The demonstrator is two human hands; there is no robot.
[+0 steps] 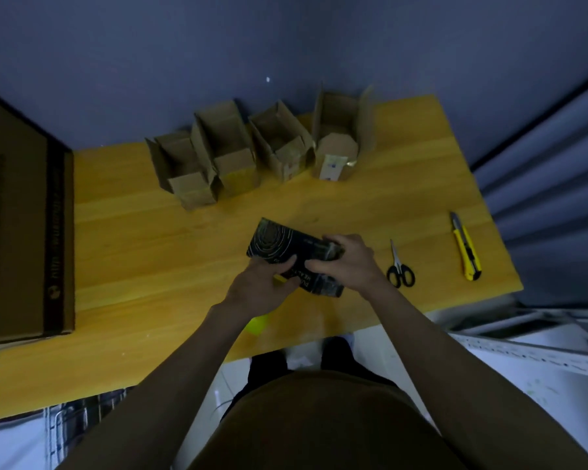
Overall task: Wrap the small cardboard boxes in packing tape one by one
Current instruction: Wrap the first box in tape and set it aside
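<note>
The right hand grips the near-right end of a dark printed box, fingers curled over its top edge and thumb on the side facing the person. The left hand holds the same box from below-left, thumb pressed on the printed face and the other fingers curled under it. Both hands hold the box just above the wooden table, approx. at the middle of its near half. The box's long axis runs from far-left to near-right, so one end points toward the row of cardboard boxes and the other end toward the person's right arm. The surface looks shiny, w/ pale line patterns and some letters, too blurred to read.

Under the left wrist, near the box, a small yellow-green round thing lies on the table; what it is cannot be told.

To the right of the box lie black-handled scissors, tips pointing away from the person. Further right, well apart from the box, lies a yellow utility knife, its blade end also pointing away.

Behind the box, at the far edge of the table, four open brown cardboard boxes stand side by side in a row, flaps up.

Far left of the box, a large flat carton rests on the table edge.
</note>
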